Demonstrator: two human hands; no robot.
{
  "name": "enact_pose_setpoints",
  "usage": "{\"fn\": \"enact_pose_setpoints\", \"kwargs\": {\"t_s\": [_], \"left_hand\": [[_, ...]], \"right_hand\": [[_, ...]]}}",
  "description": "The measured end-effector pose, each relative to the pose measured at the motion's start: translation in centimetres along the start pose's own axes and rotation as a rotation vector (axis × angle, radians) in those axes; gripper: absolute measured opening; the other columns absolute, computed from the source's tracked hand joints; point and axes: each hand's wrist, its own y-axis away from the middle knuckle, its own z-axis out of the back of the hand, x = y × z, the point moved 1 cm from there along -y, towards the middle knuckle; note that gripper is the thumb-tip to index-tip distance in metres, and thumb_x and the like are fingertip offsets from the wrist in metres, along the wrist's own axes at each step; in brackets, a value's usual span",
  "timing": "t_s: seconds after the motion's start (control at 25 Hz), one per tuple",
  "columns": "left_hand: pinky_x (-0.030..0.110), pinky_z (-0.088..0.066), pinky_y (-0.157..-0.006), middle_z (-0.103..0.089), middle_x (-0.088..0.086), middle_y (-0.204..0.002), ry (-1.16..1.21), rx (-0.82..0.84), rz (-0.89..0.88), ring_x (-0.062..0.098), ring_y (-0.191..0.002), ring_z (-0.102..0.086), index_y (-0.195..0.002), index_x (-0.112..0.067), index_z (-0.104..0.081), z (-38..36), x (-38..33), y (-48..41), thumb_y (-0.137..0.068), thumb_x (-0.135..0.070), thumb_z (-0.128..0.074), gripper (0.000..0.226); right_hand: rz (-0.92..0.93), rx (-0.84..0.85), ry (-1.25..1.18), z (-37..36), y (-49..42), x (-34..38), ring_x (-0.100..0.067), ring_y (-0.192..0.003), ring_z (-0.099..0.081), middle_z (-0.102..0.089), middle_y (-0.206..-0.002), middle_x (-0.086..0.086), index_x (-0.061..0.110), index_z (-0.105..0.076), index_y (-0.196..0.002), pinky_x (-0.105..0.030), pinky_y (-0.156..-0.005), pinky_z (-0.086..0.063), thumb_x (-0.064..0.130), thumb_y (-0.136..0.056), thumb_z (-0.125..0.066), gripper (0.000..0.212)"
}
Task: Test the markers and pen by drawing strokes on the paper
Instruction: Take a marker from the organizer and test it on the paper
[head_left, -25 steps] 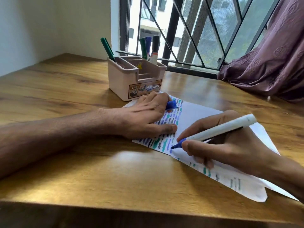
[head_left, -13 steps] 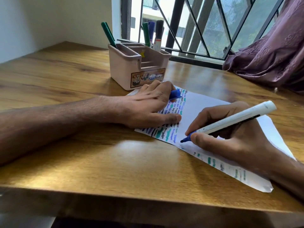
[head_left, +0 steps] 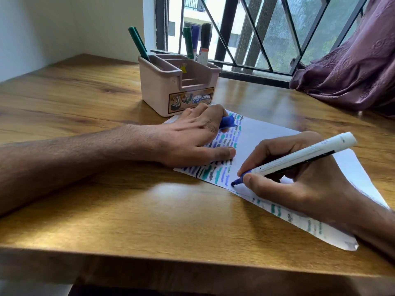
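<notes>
Right hand [head_left: 299,182] pinches marker [head_left: 299,160] between thumb and fingers, its blue tip touching paper [head_left: 267,135] near the front-left edge, just beside rows of blue, green and dark strokes. Left hand [head_left: 188,139] rests on the paper's left part: thumb straight and flat, fingers curled round blue cap [head_left: 227,122]. Paper lies on table [head_left: 106,210], just in front of holder [head_left: 162,88]. Spare markers [head_left: 189,42] stand in the holder. Curtain [head_left: 352,67] far right.
</notes>
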Motion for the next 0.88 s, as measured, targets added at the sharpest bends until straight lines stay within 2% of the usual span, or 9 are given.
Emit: {"fn": "enact_pose_setpoints", "kwargs": {"t_s": [0.08, 0.2, 0.44, 0.6, 0.88], "left_hand": [[0.03, -0.025, -0.095, -0.035, -0.002, -0.132, -0.002, 0.003, 0.004, 0.01, -0.116, -0.033, -0.137, -0.027, -0.029, 0.01, -0.02, 0.01, -0.092, -0.067, -0.045, 0.062], [0.033, -0.028, -0.097, -0.035, -0.002, -0.133, 0.001, 0.008, 0.012, 0.012, -0.118, -0.034, -0.137, -0.028, -0.028, 0.06, -0.04, 0.0, -0.092, -0.068, -0.045, 0.063], [0.032, -0.026, -0.097, -0.035, -0.001, -0.133, -0.002, 0.004, 0.008, 0.014, -0.118, -0.035, -0.136, -0.029, -0.029, -0.08, 0.12, -0.05, -0.092, -0.068, -0.046, 0.062], [0.035, -0.03, -0.095, -0.033, -0.005, -0.126, 0.001, 0.004, 0.01, 0.013, -0.113, -0.036, -0.135, -0.031, -0.028, -0.06, 0.27, -0.12, -0.093, -0.069, -0.047, 0.059], [0.037, -0.033, -0.099, -0.035, -0.002, -0.131, -0.008, 0.005, 0.009, 0.015, -0.117, -0.037, -0.136, -0.031, -0.028, -0.13, 0.31, -0.06, -0.092, -0.07, -0.047, 0.062]], "right_hand": [[-0.014, -0.003, -0.004, 0.01, -0.01, 0.05, -0.007, -0.056, -0.069, -0.077, -0.067, 0.008, 0.013, -0.081, -0.073, -0.013, -0.05, -0.05, 0.005, -0.077, -0.087, 0.011], [-0.041, -0.008, 0.001, 0.09, 0.01, 0.22, -0.001, -0.057, -0.069, -0.076, -0.065, 0.011, 0.011, -0.081, -0.071, -0.006, -0.051, -0.046, 0.002, -0.076, -0.083, 0.01], [-0.045, -0.017, -0.031, -0.01, -0.08, 0.0, 0.001, -0.054, -0.066, -0.076, -0.064, 0.006, 0.008, -0.08, -0.072, -0.006, -0.051, -0.045, 0.002, -0.077, -0.085, 0.009], [-0.02, -0.033, -0.038, -0.06, -0.12, -0.25, -0.002, -0.055, -0.066, -0.077, -0.068, 0.002, 0.009, -0.081, -0.075, -0.007, -0.05, -0.045, 0.013, -0.079, -0.084, 0.007], [-0.003, -0.024, -0.019, 0.0, -0.11, -0.51, -0.008, -0.056, -0.067, -0.078, -0.07, 0.002, 0.012, -0.081, -0.076, -0.009, -0.051, -0.047, 0.015, -0.079, -0.081, 0.004]]}}
